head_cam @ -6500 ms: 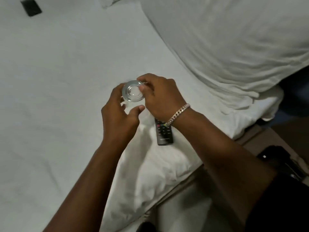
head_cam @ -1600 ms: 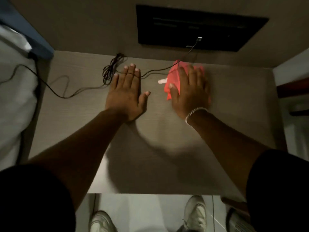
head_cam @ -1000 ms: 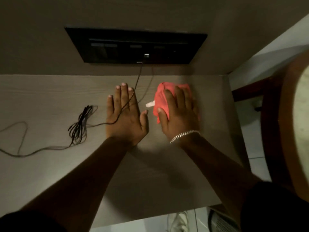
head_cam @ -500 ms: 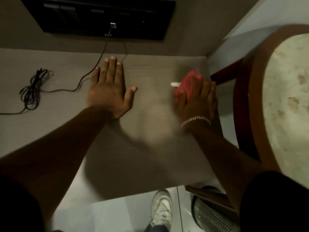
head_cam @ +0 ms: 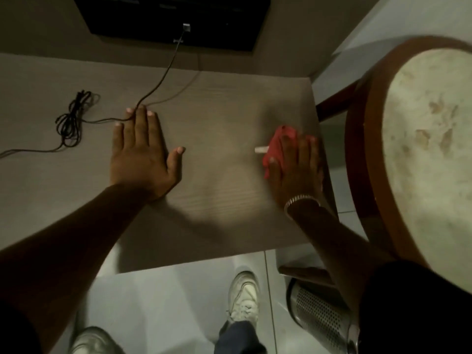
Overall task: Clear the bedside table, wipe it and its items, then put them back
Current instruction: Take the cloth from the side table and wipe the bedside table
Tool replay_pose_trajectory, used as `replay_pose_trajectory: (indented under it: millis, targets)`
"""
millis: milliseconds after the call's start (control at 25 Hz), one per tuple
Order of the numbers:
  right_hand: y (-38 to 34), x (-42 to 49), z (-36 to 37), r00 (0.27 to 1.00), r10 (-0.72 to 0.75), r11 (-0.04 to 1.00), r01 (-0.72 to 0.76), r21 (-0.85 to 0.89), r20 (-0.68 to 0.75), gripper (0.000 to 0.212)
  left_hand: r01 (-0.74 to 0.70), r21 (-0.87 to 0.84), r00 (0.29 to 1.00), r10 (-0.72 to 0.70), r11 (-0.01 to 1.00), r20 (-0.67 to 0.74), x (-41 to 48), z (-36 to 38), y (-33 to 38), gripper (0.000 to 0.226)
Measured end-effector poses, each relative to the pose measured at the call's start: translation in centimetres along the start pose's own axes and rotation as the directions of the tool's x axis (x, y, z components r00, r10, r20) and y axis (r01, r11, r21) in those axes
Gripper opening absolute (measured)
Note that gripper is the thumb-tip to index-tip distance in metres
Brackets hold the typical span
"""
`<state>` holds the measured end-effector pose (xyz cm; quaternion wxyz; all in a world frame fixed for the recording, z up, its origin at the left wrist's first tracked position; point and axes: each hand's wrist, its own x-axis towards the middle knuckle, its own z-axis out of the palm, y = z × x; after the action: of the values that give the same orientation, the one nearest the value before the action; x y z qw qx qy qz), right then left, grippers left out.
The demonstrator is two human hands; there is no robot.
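Note:
The bedside table [head_cam: 219,200] has a pale wood-grain top with nothing standing on it but a cable. My left hand [head_cam: 143,154] lies flat on it, palm down, fingers spread, fingertips touching the black cable [head_cam: 74,118]. My right hand [head_cam: 293,169] presses a red cloth [head_cam: 277,141] flat against the table near its right edge. A small white tag sticks out of the cloth to the left.
The cable runs from a coiled bundle at the left up to a black wall panel [head_cam: 173,19]. A round table with a brown rim [head_cam: 421,154] stands close on the right. A perforated metal bin [head_cam: 321,318] sits on the tiled floor below it. My shoes are visible underneath.
My right hand has slid the red cloth from the middle of the table to its right edge and a little nearer. My left hand stays flat on the top.

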<state>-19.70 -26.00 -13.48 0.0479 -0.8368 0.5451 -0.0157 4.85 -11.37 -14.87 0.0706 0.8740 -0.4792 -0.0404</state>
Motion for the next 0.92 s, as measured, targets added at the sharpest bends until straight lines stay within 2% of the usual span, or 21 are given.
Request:
replay_pose_trajectory:
  millis: [40,80,160,240,280,320,360,400,440,480,520,560,640,680,720,840,880,920]
  targets:
    - [-1.0,1.2,0.0,1.0,0.002,1.0,-0.002,-0.011,0.006,0.06,0.01,-0.004,1.0,-0.01,1.0,0.007,-0.3,0.3,0.6,0.083]
    - [-2.2,1.9,0.2,0.998,-0.055,0.998,0.055,-0.033,0.006,0.06,0.006,-0.012,1.0,-0.005,1.0,0.017,-0.6,0.5,1.2,0.083]
    - [-3.8,-0.6,1.0,0.959,-0.284,0.958,0.284,-0.027,0.019,0.062,-0.049,-0.028,0.999,0.05,0.998,0.018,-2.0,0.9,2.5,0.082]
    - [-2.0,-6.4,1.2,0.914,-0.4,0.913,0.404,-0.055,0.069,0.062,-0.105,-0.034,0.994,0.106,0.994,0.022,-4.1,1.0,2.8,0.081]
    - [0.1,-8.6,0.8,0.932,-0.353,0.93,0.359,-0.077,0.08,0.063,-0.117,-0.031,0.993,0.118,0.993,0.03,-5.0,0.8,2.5,0.081]
    - [2.0,-9.3,0.4,0.966,-0.248,0.963,0.254,-0.089,0.072,0.065,-0.123,-0.026,0.992,0.124,0.992,0.032,-5.5,0.8,2.2,0.081]
    - [3.2,-8.9,0.1,0.994,-0.092,0.994,0.096,-0.061,0.066,0.065,-0.124,-0.02,0.992,0.125,0.992,0.025,-6.1,0.6,1.7,0.081]
    - [3.7,-7.7,-0.1,0.995,0.083,0.996,-0.081,-0.027,0.053,0.064,-0.121,-0.017,0.992,0.121,0.992,0.018,-6.5,0.6,1.2,0.081]
    - [3.0,-6.5,-0.5,0.979,0.196,0.98,-0.197,0.012,0.056,0.063,-0.109,-0.022,0.994,0.109,0.994,0.016,-6.7,0.6,0.7,0.08]
    - [1.3,-6.2,-0.5,0.978,0.206,0.978,-0.207,0.01,0.044,0.063,-0.084,-0.036,0.996,0.084,0.996,0.014,-7.0,0.5,0.2,0.08]
    - [-0.5,-7.0,-0.2,0.992,0.127,0.992,-0.127,0.009,0.025,0.062,-0.051,-0.048,0.999,0.052,0.998,0.014,-7.7,0.3,-0.1,0.08]
    - [-2.3,-8.7,0.1,1.0,-0.013,1.0,0.013,0.028,0.017,0.062,-0.023,-0.046,1.0,0.024,0.999,0.01,-8.5,0.2,-0.2,0.08]
    - [-4.6,-13.9,0.4,0.96,-0.274,0.961,0.272,0.043,0.052,0.06,0.009,-0.031,1.0,-0.009,0.999,0.001,-9.8,-0.1,-0.9,0.08]
    - [-4.9,-15.0,0.3,0.95,-0.304,0.952,0.302,0.046,0.066,0.06,0.009,-0.026,1.0,-0.009,1.0,0.005,-10.1,-0.3,-1.5,0.08]
    - [-5.6,-14.2,0.2,0.955,-0.29,0.956,0.286,0.063,0.061,0.061,0.011,-0.019,1.0,-0.011,1.0,0.006,-10.0,-0.3,-2.3,0.081]
    - [-10.0,-7.6,0.5,0.998,-0.044,0.997,0.041,0.058,0.05,0.063,0.045,-0.006,0.999,-0.045,0.999,0.003,-8.2,-0.1,-4.1,0.082]
    - [-11.7,-6.6,0.6,0.996,-0.066,0.995,0.062,0.073,0.054,0.062,0.057,-0.015,0.998,-0.057,0.998,-0.003,-7.6,-0.1,-4.2,0.081]
    - [-13.1,-6.6,0.9,0.986,-0.159,0.982,0.153,0.107,0.049,0.062,0.066,-0.019,0.998,-0.066,0.998,-0.005,-7.4,-0.2,-4.2,0.08]
